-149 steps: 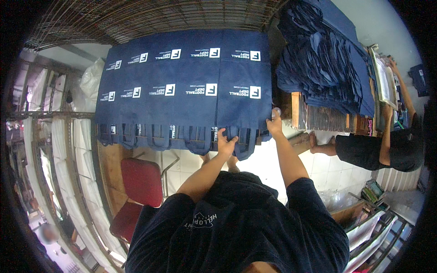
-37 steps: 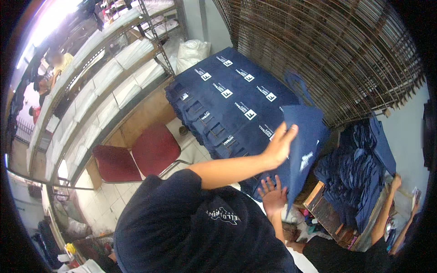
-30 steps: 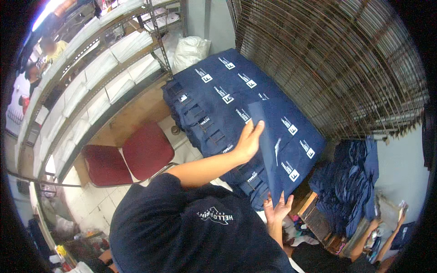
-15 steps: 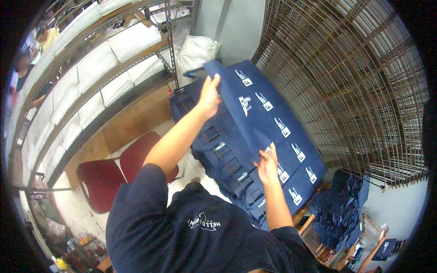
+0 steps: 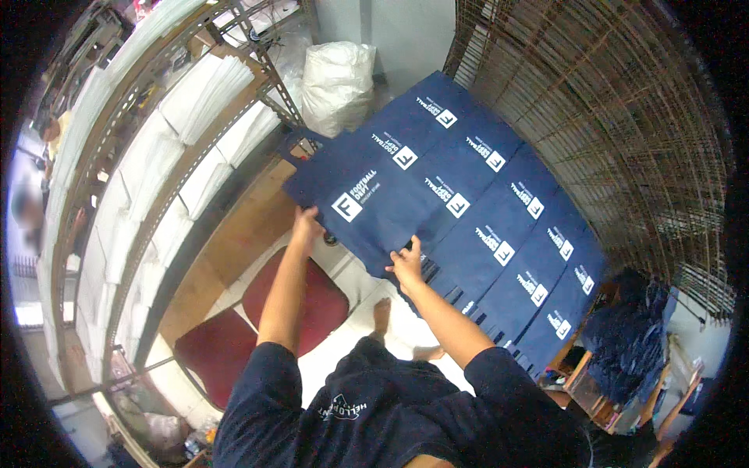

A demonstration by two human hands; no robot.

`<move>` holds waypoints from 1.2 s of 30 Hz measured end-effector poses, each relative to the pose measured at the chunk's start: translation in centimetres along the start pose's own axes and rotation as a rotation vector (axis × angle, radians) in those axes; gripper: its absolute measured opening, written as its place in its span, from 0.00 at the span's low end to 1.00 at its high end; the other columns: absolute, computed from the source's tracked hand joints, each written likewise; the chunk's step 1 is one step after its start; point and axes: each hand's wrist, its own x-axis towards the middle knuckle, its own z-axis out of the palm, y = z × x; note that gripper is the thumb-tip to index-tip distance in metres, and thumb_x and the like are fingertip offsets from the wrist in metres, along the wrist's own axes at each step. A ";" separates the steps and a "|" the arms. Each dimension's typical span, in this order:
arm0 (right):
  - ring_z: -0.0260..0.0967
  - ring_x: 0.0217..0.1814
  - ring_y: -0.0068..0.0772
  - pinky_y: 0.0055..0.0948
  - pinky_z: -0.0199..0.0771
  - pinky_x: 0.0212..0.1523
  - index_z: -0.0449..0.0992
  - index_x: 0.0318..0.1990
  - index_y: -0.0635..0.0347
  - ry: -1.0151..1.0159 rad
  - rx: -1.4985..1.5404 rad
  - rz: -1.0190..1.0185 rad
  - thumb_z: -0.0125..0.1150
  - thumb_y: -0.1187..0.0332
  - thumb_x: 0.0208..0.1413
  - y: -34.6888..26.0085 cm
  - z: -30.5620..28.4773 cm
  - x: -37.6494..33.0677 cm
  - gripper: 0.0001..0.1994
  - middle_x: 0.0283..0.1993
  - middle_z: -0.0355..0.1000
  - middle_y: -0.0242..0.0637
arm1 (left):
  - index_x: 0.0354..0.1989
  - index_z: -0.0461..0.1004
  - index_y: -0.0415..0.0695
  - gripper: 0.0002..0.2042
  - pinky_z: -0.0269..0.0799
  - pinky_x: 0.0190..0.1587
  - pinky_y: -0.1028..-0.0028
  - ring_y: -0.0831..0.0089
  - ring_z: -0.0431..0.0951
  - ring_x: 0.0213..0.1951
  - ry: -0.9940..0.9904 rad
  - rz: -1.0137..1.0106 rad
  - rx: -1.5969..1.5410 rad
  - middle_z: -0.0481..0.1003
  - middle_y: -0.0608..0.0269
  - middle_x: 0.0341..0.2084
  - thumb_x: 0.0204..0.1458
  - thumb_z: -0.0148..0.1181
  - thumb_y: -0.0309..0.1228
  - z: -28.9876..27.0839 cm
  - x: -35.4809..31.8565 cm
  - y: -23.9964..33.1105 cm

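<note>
A navy cloth bag (image 5: 374, 199) with a white print lies flat at the left end of a spread of similar bags (image 5: 499, 168). These overlap in rows across the work surface, and short dark straps (image 5: 456, 295) show along their near edge. My left hand (image 5: 309, 226) is closed on the left near corner of that end bag. Farther right, my right hand (image 5: 407, 269) grips its near edge, with the index finger reaching over the cloth. The fingertips beneath the cloth are hidden.
Metal shelving (image 5: 226, 117) with white stacks stands left. Two dark red chairs (image 5: 300, 300) are below it. A white sack (image 5: 337, 86) stands beyond the bags, a rusty wire rack (image 5: 593, 101) rises on the right, and dark cloth (image 5: 628, 335) hangs at the lower right.
The bag, held up and folded over between my hands earlier, now lies flat on the others. Both hands have come down and to the left, nearer to me. The view has shifted too.
</note>
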 end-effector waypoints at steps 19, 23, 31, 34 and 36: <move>0.64 0.30 0.27 0.27 0.77 0.29 0.42 0.63 0.51 0.137 -0.082 0.151 0.52 0.82 0.48 3.2 -1.9 3.4 0.36 0.34 0.62 0.36 | 0.65 0.40 0.48 0.39 0.71 0.26 0.75 0.71 0.71 0.30 0.096 0.180 0.296 0.65 0.55 0.35 0.43 0.51 0.16 2.2 0.4 -3.5; 0.65 0.30 0.27 0.26 0.77 0.28 0.44 0.63 0.53 0.172 -0.101 0.124 0.52 0.81 0.48 2.8 -1.8 3.4 0.35 0.33 0.63 0.36 | 0.65 0.39 0.49 0.40 0.71 0.27 0.76 0.71 0.70 0.30 0.097 0.174 0.301 0.65 0.57 0.34 0.43 0.51 0.16 2.5 0.3 -3.4; 0.68 0.30 0.26 0.24 0.71 0.25 0.53 0.60 0.53 0.164 -0.313 0.034 0.57 0.74 0.49 3.0 -3.7 2.8 0.30 0.33 0.69 0.38 | 0.65 0.38 0.50 0.41 0.72 0.30 0.74 0.70 0.70 0.31 0.141 0.140 0.285 0.64 0.56 0.35 0.43 0.53 0.17 2.6 0.7 -3.9; 0.69 0.30 0.24 0.23 0.68 0.24 0.56 0.58 0.52 0.123 -0.358 -0.044 0.58 0.72 0.50 2.6 -6.8 0.7 0.27 0.31 0.70 0.35 | 0.65 0.38 0.52 0.41 0.72 0.31 0.73 0.70 0.70 0.31 0.112 0.150 0.298 0.64 0.57 0.35 0.43 0.53 0.17 1.9 1.4 -4.3; 0.68 0.29 0.23 0.24 0.67 0.23 0.59 0.57 0.51 0.120 -0.308 -0.071 0.59 0.71 0.50 2.3 -9.6 -1.1 0.26 0.31 0.71 0.34 | 0.65 0.39 0.53 0.41 0.72 0.31 0.72 0.69 0.70 0.31 0.077 0.181 0.275 0.64 0.57 0.35 0.43 0.53 0.17 1.6 1.8 -4.9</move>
